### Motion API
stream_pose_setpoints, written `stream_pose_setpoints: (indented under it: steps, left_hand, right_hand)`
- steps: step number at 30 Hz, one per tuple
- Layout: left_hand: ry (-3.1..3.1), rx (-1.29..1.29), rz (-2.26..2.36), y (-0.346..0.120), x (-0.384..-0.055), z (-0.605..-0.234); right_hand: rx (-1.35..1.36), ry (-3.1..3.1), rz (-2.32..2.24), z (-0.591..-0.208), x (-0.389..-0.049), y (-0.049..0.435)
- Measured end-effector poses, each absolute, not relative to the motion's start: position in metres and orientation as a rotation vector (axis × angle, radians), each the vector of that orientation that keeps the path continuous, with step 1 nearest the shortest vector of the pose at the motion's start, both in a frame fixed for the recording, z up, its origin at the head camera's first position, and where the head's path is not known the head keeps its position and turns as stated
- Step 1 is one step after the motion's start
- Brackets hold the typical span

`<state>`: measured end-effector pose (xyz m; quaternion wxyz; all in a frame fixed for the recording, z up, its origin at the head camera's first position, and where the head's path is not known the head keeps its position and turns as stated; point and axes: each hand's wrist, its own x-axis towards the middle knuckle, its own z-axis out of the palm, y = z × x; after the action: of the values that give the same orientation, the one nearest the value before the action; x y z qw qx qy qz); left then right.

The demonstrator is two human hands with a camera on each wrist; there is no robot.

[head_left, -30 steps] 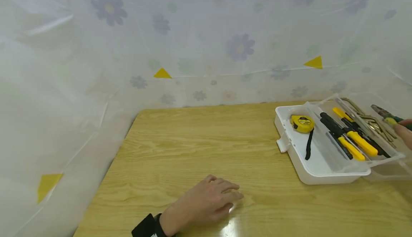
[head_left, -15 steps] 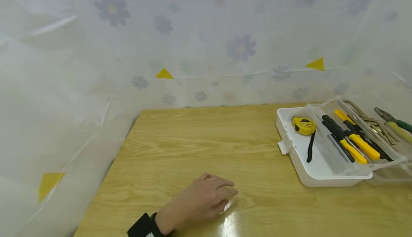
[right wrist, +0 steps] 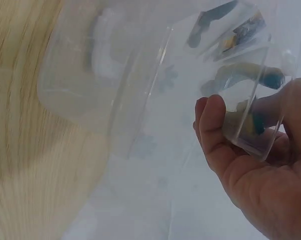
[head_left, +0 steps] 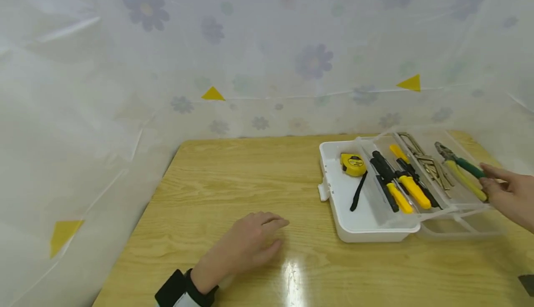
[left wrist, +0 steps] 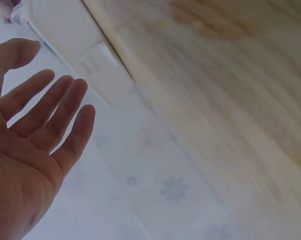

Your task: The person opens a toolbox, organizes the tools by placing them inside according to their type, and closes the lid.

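Observation:
A white toolbox (head_left: 375,236) stands at the right of the table with a clear tray (head_left: 458,209) unfolded over its right side. My right hand (head_left: 515,195) grips the right end of this tray, beside the handles of the pliers (head_left: 463,168) lying there, one handle green and one yellow. In the right wrist view, my curled right fingers (right wrist: 210,125) lie against the outside of the tray wall; the thumb is partly hidden. My left hand (head_left: 246,242), fingers loosely bent, holds nothing over the table's front middle.
A yellow tape measure (head_left: 352,164) with a black strap lies in the white box. Yellow-and-black-handled tools (head_left: 410,190) and brass-coloured hex keys (head_left: 429,163) fill other tray compartments. A flowered plastic sheet (head_left: 267,66) hangs behind the wooden table (head_left: 233,182).
The right hand has come back into view at the tray. The toolbox, tray and tools have shifted left together. The pliers lie in the tray, released. The left hand has drifted slightly left.

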<state>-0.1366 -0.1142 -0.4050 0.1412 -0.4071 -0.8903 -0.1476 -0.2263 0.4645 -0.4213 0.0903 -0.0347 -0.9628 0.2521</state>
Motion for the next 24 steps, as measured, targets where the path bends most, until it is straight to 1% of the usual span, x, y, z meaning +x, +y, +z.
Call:
stream_pose_setpoints:
  steps: [3,5,8,11,15,20,24]
  left_hand:
    - [-2.576,-1.104,-0.551,-0.114,-0.138,-0.406]
    - [-2.596,-1.061,-0.603,-0.114,-0.139,-0.406]
    - [-2.639,-1.004,-0.65,-0.114,-0.14,-0.405]
    - [-2.664,-0.977,-0.681,-0.115,-0.143,-0.403]
    - [-2.673,-1.014,-0.733,-0.117,-0.148,-0.403]
    - [-2.704,-1.044,-0.8,-0.118,-0.151,-0.402]
    - [-2.723,-1.017,-0.783,-0.116,-0.152,-0.399]
  right_hand:
    - [0.05,-2.974,0.587,-0.382,-0.202,0.409]
    - [0.165,-2.968,0.543,-0.372,-0.192,0.384]
    - [0.263,-2.936,0.567,-0.369,-0.182,0.359]
    - [0.304,-2.906,0.629,-0.372,-0.175,0.344]
    - [0.322,-2.836,0.705,-0.373,-0.167,0.33]
    - [0.298,-2.771,0.725,-0.367,-0.163,0.314]
    - [0.352,-2.79,0.694,-0.361,-0.163,0.302]
